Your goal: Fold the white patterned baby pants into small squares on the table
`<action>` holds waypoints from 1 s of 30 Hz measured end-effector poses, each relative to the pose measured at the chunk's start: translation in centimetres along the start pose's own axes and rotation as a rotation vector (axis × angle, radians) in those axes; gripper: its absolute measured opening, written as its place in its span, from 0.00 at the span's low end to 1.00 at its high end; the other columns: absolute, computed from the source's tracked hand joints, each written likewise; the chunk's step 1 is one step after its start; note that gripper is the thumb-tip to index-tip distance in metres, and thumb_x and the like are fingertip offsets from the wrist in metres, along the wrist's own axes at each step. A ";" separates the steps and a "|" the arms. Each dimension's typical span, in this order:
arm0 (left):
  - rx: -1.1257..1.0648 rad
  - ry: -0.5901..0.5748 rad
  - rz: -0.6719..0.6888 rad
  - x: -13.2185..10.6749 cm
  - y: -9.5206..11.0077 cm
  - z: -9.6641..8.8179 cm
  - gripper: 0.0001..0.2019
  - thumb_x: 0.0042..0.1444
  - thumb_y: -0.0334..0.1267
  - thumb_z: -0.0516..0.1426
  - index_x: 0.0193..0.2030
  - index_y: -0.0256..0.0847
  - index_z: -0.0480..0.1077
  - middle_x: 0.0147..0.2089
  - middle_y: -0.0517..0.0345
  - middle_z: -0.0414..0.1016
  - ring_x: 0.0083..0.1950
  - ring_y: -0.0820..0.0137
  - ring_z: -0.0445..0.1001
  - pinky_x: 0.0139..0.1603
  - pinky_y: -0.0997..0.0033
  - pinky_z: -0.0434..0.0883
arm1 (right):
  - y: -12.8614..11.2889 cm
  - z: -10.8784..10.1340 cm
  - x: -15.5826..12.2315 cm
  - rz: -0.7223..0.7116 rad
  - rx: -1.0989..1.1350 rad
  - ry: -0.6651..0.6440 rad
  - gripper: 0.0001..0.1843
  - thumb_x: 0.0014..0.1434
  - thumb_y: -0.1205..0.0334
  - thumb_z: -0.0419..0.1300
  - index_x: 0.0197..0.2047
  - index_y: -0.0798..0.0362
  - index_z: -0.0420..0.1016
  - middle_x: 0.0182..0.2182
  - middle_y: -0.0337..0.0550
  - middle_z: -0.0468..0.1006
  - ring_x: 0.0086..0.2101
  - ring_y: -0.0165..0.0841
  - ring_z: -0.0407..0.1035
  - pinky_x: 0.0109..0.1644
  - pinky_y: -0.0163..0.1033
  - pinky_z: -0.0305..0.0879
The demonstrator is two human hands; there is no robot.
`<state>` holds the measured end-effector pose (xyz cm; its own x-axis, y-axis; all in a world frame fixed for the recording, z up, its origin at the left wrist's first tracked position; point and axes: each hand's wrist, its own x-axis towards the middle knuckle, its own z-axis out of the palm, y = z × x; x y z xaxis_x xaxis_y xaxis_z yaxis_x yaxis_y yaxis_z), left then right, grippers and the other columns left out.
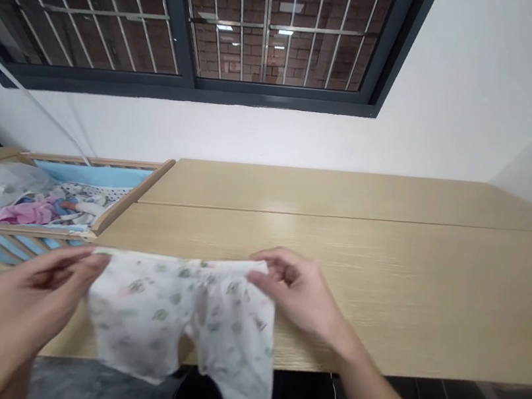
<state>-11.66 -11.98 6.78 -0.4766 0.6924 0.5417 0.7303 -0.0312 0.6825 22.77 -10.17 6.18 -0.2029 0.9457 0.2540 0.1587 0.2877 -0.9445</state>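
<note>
I hold up a small white pair of baby trousers [178, 320] with a faint green leaf print, stretched by its waistband over the near edge of a light wooden table [387, 258]. My left hand [30, 304] pinches the left end of the waistband. My right hand [297, 291] pinches the right end. Both trouser legs hang down below the table edge.
A wooden cot [109, 209] with blue lining stands at the left against the table, holding several crumpled clothes, among them a pink one [29, 212]. A barred window [198, 16] and white wall lie beyond. Dark floor shows below.
</note>
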 end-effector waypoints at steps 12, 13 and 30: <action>-0.116 -0.574 0.264 6.7 4.5 18.2 0.17 0.63 0.51 0.54 0.42 0.39 0.77 0.41 0.53 0.83 0.40 0.65 0.79 0.40 0.70 0.73 | 7.1 -9.5 11.7 0.195 -0.362 -0.087 0.16 0.67 0.67 0.56 0.56 0.59 0.75 0.39 0.49 0.80 0.36 0.32 0.72 0.41 0.35 0.66; -0.090 -0.598 0.264 7.1 4.2 19.6 0.17 0.64 0.50 0.54 0.42 0.39 0.76 0.41 0.53 0.83 0.40 0.64 0.79 0.40 0.70 0.73 | 8.0 -9.5 12.5 0.210 -0.400 -0.073 0.17 0.67 0.67 0.56 0.58 0.59 0.74 0.39 0.49 0.80 0.35 0.31 0.71 0.40 0.34 0.65; 0.305 -0.723 0.051 7.9 2.9 30.8 0.17 0.65 0.45 0.59 0.57 0.40 0.70 0.56 0.49 0.73 0.53 0.62 0.75 0.52 0.54 0.76 | 18.5 -8.0 20.7 0.304 -0.682 0.114 0.13 0.60 0.76 0.58 0.48 0.62 0.77 0.45 0.51 0.80 0.40 0.29 0.70 0.44 0.30 0.60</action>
<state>1.75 15.62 -2.03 -0.0788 0.9960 0.0431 0.8947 0.0516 0.4437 29.19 15.94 -4.33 0.0405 0.9975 0.0573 0.7620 0.0062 -0.6476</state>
